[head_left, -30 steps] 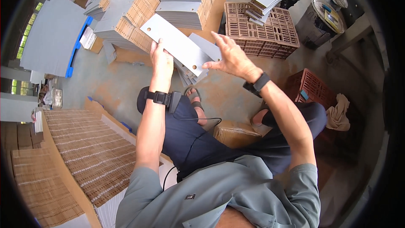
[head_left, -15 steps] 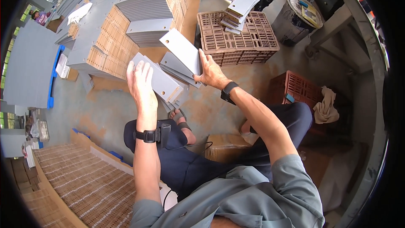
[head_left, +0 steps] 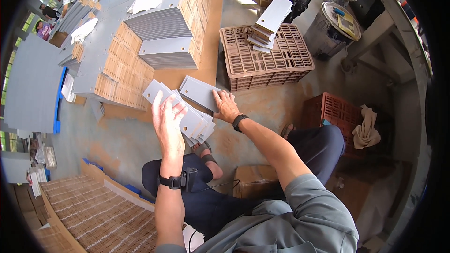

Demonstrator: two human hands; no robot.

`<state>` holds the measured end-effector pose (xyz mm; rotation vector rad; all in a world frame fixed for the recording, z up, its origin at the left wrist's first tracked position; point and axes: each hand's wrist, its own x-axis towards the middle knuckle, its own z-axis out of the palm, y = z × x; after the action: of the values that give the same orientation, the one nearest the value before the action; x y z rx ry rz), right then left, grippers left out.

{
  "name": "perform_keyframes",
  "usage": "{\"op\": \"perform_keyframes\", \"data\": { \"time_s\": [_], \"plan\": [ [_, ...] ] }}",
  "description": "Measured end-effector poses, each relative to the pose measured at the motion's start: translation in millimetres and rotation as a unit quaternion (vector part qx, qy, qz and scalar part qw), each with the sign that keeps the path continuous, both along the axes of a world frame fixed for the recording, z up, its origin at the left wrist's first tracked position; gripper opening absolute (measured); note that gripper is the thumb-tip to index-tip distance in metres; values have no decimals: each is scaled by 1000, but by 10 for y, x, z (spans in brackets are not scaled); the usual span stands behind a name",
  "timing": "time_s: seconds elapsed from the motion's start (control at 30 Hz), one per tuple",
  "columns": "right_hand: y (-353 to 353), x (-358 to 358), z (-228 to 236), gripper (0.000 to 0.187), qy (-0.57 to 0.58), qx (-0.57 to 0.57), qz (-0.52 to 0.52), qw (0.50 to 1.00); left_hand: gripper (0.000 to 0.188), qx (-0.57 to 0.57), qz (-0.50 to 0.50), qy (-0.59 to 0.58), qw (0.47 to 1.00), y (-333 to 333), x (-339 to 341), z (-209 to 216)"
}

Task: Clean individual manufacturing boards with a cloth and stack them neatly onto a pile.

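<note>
A fanned stack of grey rectangular panels (head_left: 190,122), each with round holes near the ends, lies in front of me. My left hand (head_left: 168,121) rests along its left side, fingers spread and partly lifted. Just beyond, a second small pile of grey panels (head_left: 199,93) sits at a slant. My right hand (head_left: 228,107) grips the right end of this pile, thumb at the near edge and fingers over the far side. How many panels it pinches is hidden.
Large stacks of panels (head_left: 164,46) with brown edges stand at the far left. Ahead is an upturned brown plastic crate (head_left: 267,74) carrying a few panels. A red crate (head_left: 328,107) with a cloth (head_left: 366,129), a cardboard box (head_left: 253,180) and stained buckets (head_left: 323,30) are to the right. Another person sits opposite.
The light panel that my right hand held tilted up now lies flat with the second pile. My left hand's fingers have spread over the near stack. The view has shifted slightly.
</note>
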<state>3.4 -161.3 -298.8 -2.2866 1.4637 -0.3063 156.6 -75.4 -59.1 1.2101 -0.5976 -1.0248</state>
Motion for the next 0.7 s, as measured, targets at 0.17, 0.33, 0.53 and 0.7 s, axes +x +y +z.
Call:
{"op": "perform_keyframes", "data": {
  "time_s": [0.17, 0.33, 0.53, 0.7],
  "plan": [
    [32, 41, -40, 100, -14, -13, -11, 1000, 52, -5, -12, 5, 1000, 0, 32, -32],
    [-169, -188, 96, 78, -96, 2, -49, 994, 51, -4, -42, -9, 999, -50, -13, -91],
    [-784, -1124, 659, 34, -65, 20, 16, 998, 50, 12, -96, -59, 994, -70, -41, -199],
    [-1144, -2262, 1197, 29, -25, 17, -109, 994, 54, 7, -219, -57, 974, -406, -346, 81]
  ]
}}
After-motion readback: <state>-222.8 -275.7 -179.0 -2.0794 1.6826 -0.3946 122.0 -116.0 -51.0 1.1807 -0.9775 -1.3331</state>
